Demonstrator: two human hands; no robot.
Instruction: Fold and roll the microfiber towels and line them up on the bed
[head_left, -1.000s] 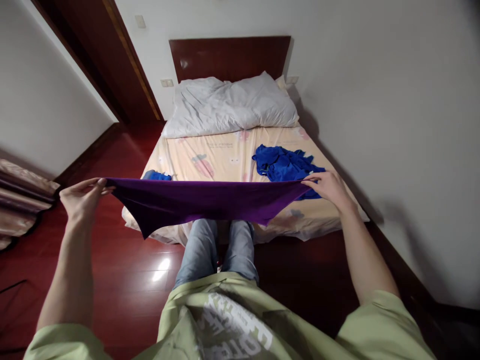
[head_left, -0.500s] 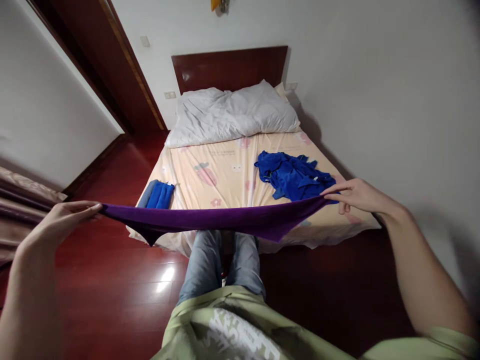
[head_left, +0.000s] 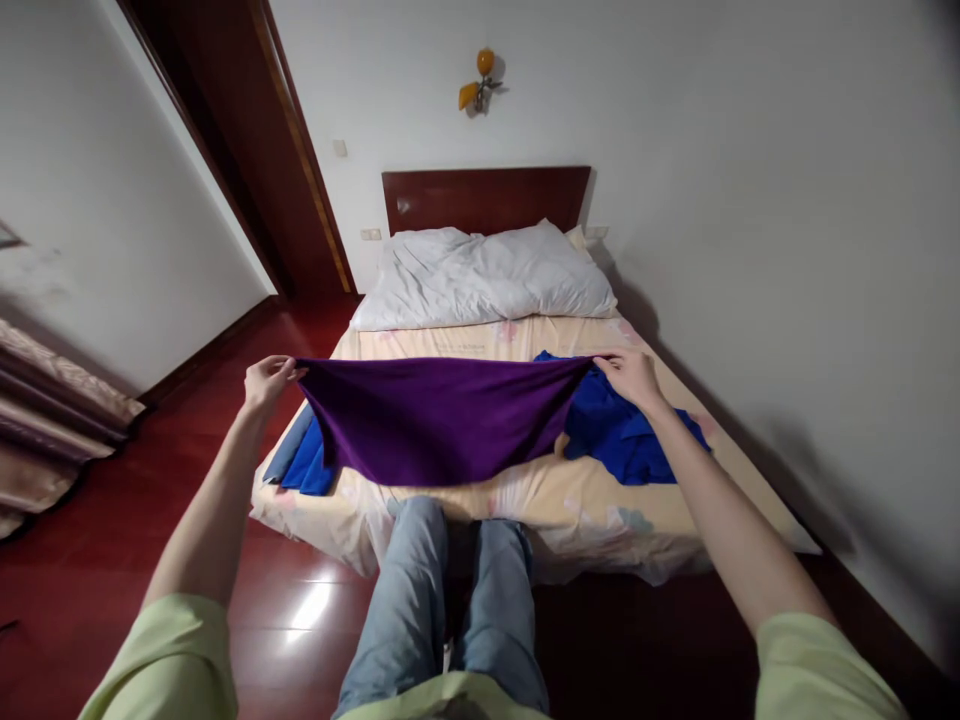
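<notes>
Purple cloth [head_left: 442,420] is hanging spread between your hands above the foot of the bed [head_left: 570,500]; you are holding it out flat, and a next move would call for keeping both top corners level. Your left hand [head_left: 266,382] is pinching the left corner and your right hand [head_left: 630,378] is pinching the right. Beneath, a crumpled blue garment [head_left: 630,435] is lying at right, folded blue cloths [head_left: 304,462] at left, a white pillow [head_left: 480,275] against the headboard [head_left: 484,198]. Red wood floor [head_left: 90,560] is surrounding it.
</notes>
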